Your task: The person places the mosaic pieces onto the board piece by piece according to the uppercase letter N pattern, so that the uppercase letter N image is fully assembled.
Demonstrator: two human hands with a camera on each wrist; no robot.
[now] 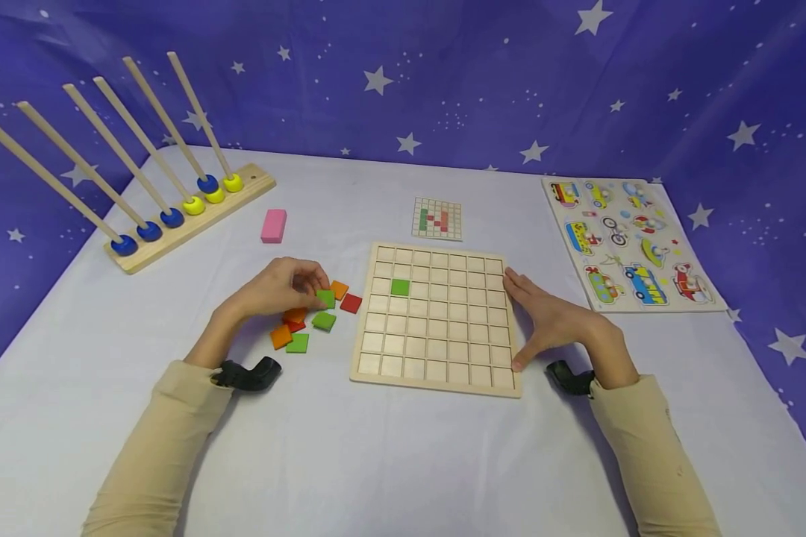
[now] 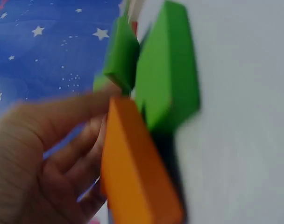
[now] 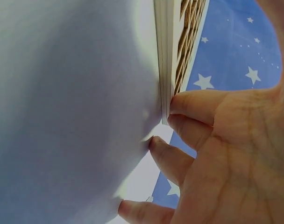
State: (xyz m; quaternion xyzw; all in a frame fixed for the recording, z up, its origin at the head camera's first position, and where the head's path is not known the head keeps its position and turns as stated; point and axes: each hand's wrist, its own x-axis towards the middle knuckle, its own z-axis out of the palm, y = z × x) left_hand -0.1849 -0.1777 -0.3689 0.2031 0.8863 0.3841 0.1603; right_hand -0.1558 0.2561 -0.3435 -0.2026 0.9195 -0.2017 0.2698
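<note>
My left hand [image 1: 278,287] is over a small pile of square tiles, thumb and fingers pinching a green tile [image 1: 326,299]. Around it lie loose orange, red and green tiles, among them a red tile [image 1: 351,303] and an orange tile [image 1: 281,336]. In the left wrist view, an orange tile [image 2: 132,172] and a green tile [image 2: 167,70] stand large beside the fingers. To the right is a wooden grid board [image 1: 436,321] with one green tile [image 1: 399,287] in a cell near its upper left. My right hand [image 1: 554,321] rests spread against the board's right edge, fingertips touching it.
Behind the board lies a small pattern card [image 1: 437,218] with coloured squares. A pink block [image 1: 273,226] and a wooden bead abacus [image 1: 195,224] with tall pegs stand at the left. At the back right is a vehicle puzzle board [image 1: 618,257]. A starry blue cloth hangs behind.
</note>
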